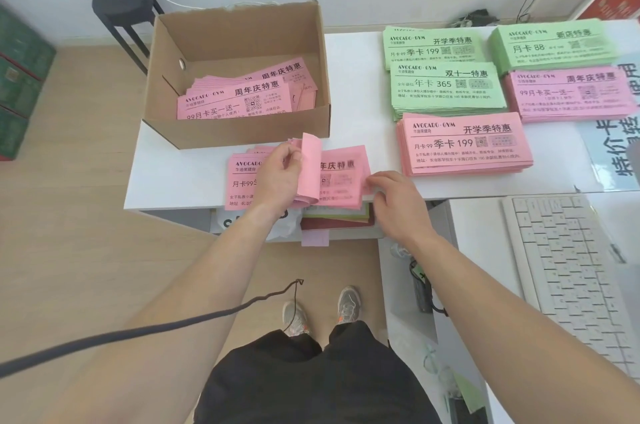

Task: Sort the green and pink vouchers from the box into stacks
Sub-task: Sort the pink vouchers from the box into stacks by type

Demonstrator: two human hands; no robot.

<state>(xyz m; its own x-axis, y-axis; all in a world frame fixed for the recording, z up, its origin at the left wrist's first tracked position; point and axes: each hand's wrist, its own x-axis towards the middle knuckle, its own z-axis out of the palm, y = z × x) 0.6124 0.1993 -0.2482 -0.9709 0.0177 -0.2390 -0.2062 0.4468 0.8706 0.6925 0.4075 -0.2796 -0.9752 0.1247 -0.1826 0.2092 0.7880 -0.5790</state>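
An open cardboard box (239,132) on the white table (363,77) holds loose pink vouchers (239,97). In front of the box lies a loose pile of pink vouchers (343,177) at the table's near edge. My left hand (277,181) grips several of them, folded back upright over the pile. My right hand (394,201) pinches the pile's right edge. To the right lie sorted stacks: three green stacks (446,91) (433,45) (554,44) and two pink stacks (464,146) (568,94).
A white keyboard (568,274) lies on a lower desk at the right. A printed sign (613,146) sits at the table's right edge. A black stool (121,4) stands behind the box. Papers and a bag fill the shelf (332,219) under the table. A dark cable (138,330) crosses my left arm.
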